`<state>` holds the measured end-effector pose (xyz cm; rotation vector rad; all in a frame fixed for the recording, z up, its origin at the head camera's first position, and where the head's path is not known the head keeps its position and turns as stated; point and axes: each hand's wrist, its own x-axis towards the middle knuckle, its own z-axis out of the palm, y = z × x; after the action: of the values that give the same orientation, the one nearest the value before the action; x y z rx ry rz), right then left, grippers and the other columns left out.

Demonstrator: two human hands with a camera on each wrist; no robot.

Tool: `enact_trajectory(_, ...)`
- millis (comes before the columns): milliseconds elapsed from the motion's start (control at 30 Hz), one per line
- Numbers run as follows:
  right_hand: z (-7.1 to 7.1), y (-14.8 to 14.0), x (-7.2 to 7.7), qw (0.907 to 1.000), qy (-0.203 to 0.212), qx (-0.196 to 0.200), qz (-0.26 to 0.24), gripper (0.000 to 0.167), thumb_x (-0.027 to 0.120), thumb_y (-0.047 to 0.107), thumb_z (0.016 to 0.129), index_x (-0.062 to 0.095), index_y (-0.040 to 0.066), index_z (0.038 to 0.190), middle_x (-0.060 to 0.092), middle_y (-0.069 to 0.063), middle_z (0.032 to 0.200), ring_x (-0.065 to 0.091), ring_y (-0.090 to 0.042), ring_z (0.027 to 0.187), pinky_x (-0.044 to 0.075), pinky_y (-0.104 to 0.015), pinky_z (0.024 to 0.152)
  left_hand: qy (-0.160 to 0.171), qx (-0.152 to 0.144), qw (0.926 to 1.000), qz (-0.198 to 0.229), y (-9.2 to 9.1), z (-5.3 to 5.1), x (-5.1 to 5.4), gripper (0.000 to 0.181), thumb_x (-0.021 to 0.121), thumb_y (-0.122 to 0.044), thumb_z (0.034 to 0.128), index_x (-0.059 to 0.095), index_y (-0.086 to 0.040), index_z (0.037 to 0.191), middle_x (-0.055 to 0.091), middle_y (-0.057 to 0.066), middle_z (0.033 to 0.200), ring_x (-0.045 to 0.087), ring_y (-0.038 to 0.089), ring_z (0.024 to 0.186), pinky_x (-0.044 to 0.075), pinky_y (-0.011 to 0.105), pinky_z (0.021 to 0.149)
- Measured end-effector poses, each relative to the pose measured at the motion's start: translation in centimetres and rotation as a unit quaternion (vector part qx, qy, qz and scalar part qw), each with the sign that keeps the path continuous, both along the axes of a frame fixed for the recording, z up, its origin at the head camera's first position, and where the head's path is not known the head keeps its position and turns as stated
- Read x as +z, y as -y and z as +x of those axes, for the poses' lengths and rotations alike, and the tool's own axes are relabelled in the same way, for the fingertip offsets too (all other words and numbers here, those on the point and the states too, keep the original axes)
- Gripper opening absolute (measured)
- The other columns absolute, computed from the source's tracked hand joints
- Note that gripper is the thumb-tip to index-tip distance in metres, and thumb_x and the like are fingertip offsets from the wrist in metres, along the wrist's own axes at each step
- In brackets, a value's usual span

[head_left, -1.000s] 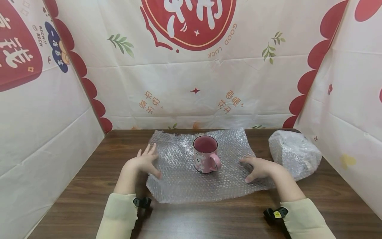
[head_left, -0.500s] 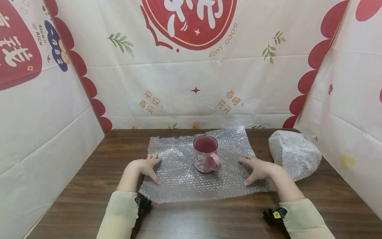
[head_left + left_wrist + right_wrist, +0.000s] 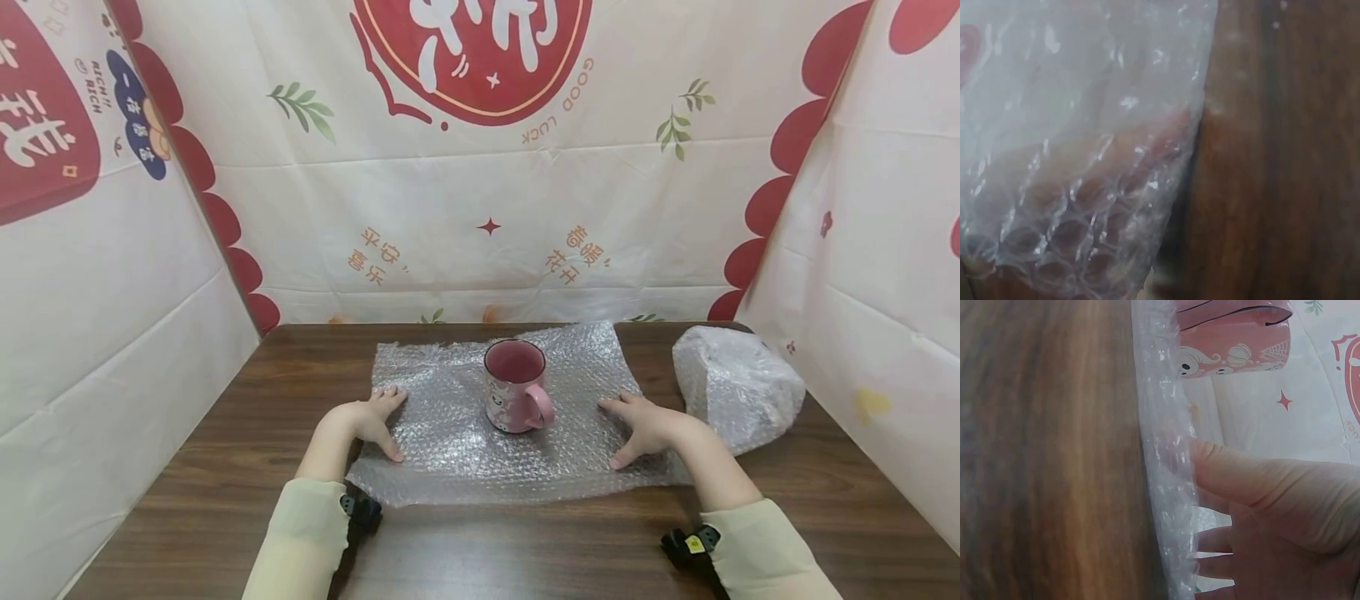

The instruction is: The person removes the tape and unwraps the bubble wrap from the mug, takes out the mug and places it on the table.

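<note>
A pink mug (image 3: 512, 392) with a printed pattern stands upright in the middle of a sheet of bubble wrap (image 3: 480, 458), its handle turned toward the right front. My left hand (image 3: 372, 419) rests on the sheet's left edge, fingers and thumb spread. On the right part of the sheet lies my right hand (image 3: 643, 427), likewise spread, thumb toward the front. In the left wrist view, bubble wrap (image 3: 1072, 206) covers the hand, so its fingers show only dimly. The right wrist view has the thumb of my right hand (image 3: 1272, 494) beside the wrap's edge, the mug (image 3: 1235, 344) beyond.
A bundle wrapped in bubble wrap (image 3: 738, 387) sits at the back right, close behind my right forearm. The dark wooden table (image 3: 480, 550) is bounded by a printed cloth (image 3: 450, 192) at the back and on both sides.
My left hand has come down onto the sheet's left edge, and that edge has flattened out toward the left. The right hand and the mug have hardly moved.
</note>
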<state>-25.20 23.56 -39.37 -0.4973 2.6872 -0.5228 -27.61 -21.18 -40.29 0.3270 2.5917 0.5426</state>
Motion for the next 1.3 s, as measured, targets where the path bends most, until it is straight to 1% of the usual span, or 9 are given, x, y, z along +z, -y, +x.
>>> enact_trajectory(67,0.05,0.06,0.02,1.0000,-0.003,-0.001,0.000,0.101,0.087,0.038,0.064,0.037,-0.002,0.143,0.018,-0.042,0.144,0.016,-0.059,0.131,0.025,-0.071,0.097,-0.005,0.004,1.0000,0.001,0.04,-0.06,-0.08,0.109,0.086,-0.030,0.0703,0.017,-0.012,0.154,0.002,0.012,0.159,-0.004,0.032,0.144,0.011,0.062,0.109)
enact_trajectory(200,0.25,0.15,-0.02,1.0000,-0.005,-0.006,-0.004,0.101,0.087,0.037,0.064,0.038,-0.002,0.143,0.018,-0.042,0.144,0.016,-0.059,0.131,0.025,-0.071,0.097,-0.009,0.001,1.0000,-0.003,0.07,-0.01,0.07,0.107,0.084,-0.029,0.0723,0.017,-0.013,0.154,0.002,0.012,0.159,-0.003,0.032,0.144,0.008,0.063,0.109)
enact_trajectory(333,0.42,0.16,-0.12,0.9999,-0.010,-0.008,-0.004,0.101,0.087,0.036,0.064,0.038,-0.003,0.142,0.019,-0.042,0.143,0.016,-0.060,0.130,0.026,-0.070,0.097,-0.016,-0.004,0.9998,0.011,0.31,0.06,0.01,0.104,0.083,-0.028,0.0741,0.018,-0.011,0.154,0.002,0.013,0.159,-0.003,0.034,0.143,0.005,0.062,0.109)
enact_trajectory(400,0.45,0.18,-0.15,0.9999,-0.012,-0.009,-0.003,0.101,0.087,0.037,0.064,0.038,-0.003,0.142,0.019,-0.042,0.143,0.016,-0.059,0.130,0.026,-0.070,0.097,-0.020,-0.002,0.9995,0.025,0.47,0.12,-0.09,0.102,0.083,-0.027,0.0740,0.020,-0.010,0.153,0.003,0.013,0.159,-0.003,0.035,0.143,0.007,0.063,0.109)
enact_trajectory(600,0.52,0.30,-0.26,0.9999,-0.010,-0.013,0.003,0.102,0.087,0.038,0.064,0.038,-0.003,0.143,0.017,-0.042,0.143,0.015,-0.059,0.131,0.025,-0.070,0.098,-0.018,0.002,0.9988,0.045,0.81,0.23,-0.37,0.102,0.083,-0.027,0.0730,0.022,-0.009,0.153,0.004,0.013,0.159,-0.003,0.034,0.143,0.013,0.064,0.107)
enact_trajectory(800,0.73,0.14,-0.15,0.9999,-0.004,-0.006,0.011,0.101,0.085,0.039,0.067,0.035,-0.003,0.144,0.014,-0.042,0.144,0.010,-0.059,0.132,0.021,-0.072,0.098,-0.013,0.000,0.9988,0.047,0.76,0.16,-0.38,0.102,0.083,-0.028,0.0733,0.021,-0.009,0.153,0.003,0.014,0.159,-0.003,0.034,0.143,0.012,0.063,0.108)
enact_trajectory(933,0.78,0.03,-0.12,1.0000,0.001,-0.005,0.008,0.101,0.085,0.038,0.068,0.034,-0.003,0.145,0.012,-0.042,0.145,0.008,-0.059,0.132,0.020,-0.073,0.098,-0.012,-0.002,0.9988,0.047,0.77,0.02,-0.44,0.102,0.083,-0.028,0.0731,0.022,-0.010,0.153,0.004,0.014,0.159,-0.003,0.034,0.143,0.012,0.062,0.109)
enact_trajectory(1100,0.77,0.03,-0.20,1.0000,0.005,-0.007,0.000,0.102,0.085,0.038,0.067,0.034,-0.003,0.145,0.012,-0.042,0.145,0.009,-0.058,0.133,0.021,-0.072,0.098,-0.010,-0.002,0.9987,0.050,0.86,-0.07,-0.52,0.103,0.083,-0.029,0.0726,0.022,-0.010,0.153,0.003,0.015,0.159,-0.003,0.034,0.143,0.011,0.063,0.108)
enact_trajectory(1300,0.68,0.03,-0.16,1.0000,0.002,-0.006,-0.002,0.102,0.086,0.039,0.066,0.035,-0.003,0.144,0.014,-0.042,0.145,0.010,-0.059,0.132,0.021,-0.072,0.098,-0.017,-0.008,0.9986,0.050,0.91,-0.07,-0.55,0.101,0.083,-0.028,0.0723,0.024,-0.011,0.152,0.004,0.015,0.159,-0.001,0.035,0.143,0.012,0.064,0.107)
